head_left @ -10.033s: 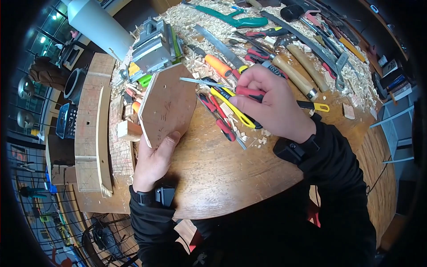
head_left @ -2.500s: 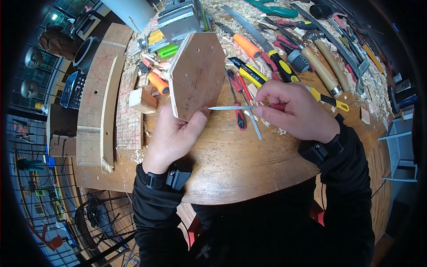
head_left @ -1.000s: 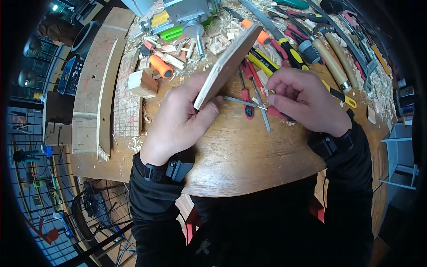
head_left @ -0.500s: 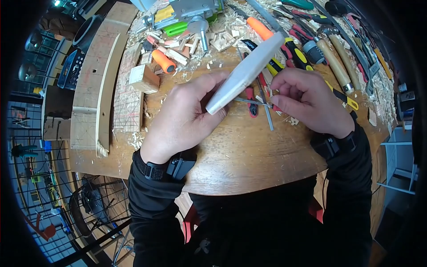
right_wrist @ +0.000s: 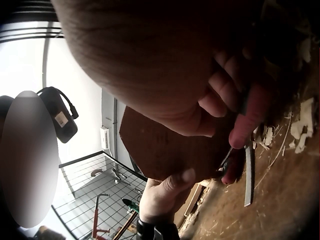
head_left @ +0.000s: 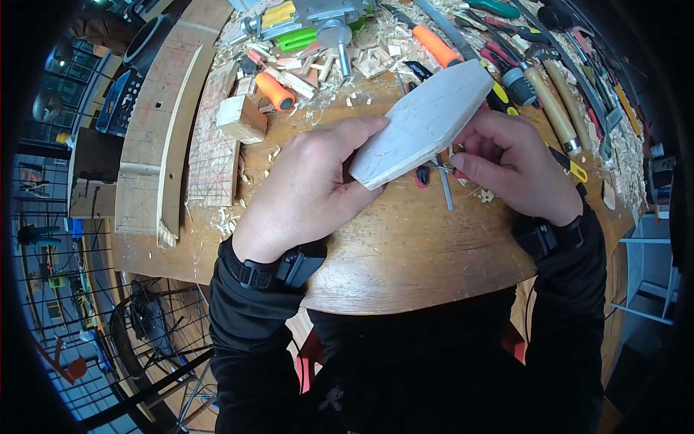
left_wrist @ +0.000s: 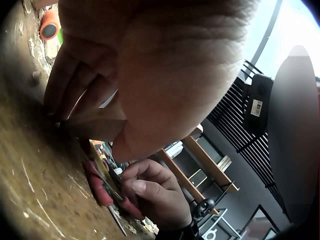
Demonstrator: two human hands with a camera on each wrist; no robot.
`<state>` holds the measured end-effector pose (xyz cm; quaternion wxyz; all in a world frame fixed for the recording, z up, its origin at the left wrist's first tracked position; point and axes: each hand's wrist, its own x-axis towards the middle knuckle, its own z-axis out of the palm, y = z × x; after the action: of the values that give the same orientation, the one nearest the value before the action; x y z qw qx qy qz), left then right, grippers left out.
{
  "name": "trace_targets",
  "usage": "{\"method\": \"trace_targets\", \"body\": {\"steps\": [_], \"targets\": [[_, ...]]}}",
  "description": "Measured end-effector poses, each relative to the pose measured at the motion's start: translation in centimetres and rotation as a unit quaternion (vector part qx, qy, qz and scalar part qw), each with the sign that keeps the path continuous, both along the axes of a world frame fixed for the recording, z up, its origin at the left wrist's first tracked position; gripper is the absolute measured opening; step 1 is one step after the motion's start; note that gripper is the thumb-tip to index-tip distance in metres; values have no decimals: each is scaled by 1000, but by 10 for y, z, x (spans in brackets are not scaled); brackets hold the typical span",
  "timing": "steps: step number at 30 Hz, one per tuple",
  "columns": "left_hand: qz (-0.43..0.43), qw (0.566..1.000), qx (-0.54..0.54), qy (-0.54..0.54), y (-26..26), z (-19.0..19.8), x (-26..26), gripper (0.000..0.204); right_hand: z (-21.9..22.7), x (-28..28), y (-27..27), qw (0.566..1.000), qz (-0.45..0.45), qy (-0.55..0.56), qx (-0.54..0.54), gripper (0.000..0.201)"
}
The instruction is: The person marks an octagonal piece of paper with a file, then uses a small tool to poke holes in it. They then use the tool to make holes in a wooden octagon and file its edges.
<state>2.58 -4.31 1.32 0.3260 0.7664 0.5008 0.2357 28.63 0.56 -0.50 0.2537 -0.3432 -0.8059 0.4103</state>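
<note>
A: Where's the board point(head_left: 426, 119)?

B: Raised above the tabletop point(head_left: 412, 267), tilted, its pale face showing in the head view. The left hand point(head_left: 296, 184) grips it by the end nearer the person; the right wrist view shows that thumb on the brown face.

A: And the right hand point(head_left: 515, 163)?

B: Closed in a narrow pinch on a slim file point(head_left: 439, 166) with a red handle, just beside the board. Most of the blade is hidden behind the board, so I can't tell whether its tip touches wood.

A: What's lying around them?

B: A flat metal strip point(head_left: 447, 191) lies on the tabletop between the hands. Beyond the left hand sits a wooden block point(head_left: 242, 119), with an orange handle point(head_left: 275, 91) near it and a grey vise point(head_left: 334, 32) farther back. Wooden-handled tools lie beyond the right hand, shavings point(head_left: 627, 170) close by them.
</note>
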Motion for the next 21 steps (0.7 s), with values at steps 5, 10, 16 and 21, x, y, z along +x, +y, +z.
{"method": "trace_targets", "body": {"steps": [5,10,16,21], "targets": [[1,1000,-16,10,0,1,-2,53,-6,-1,0,1000,-4,25,1,14],[-21,998,38,46,-2,-1,-3,58,-1,1,-3,1000,-11,-8,-14,14],[-31,988,151,23,-3,-8,-3,43,-6,-2,-7,999,-13,46,-25,17],[-43,991,101,77,-6,-4,-4,59,-4,-1,-8,999,-7,49,-18,19]]}}
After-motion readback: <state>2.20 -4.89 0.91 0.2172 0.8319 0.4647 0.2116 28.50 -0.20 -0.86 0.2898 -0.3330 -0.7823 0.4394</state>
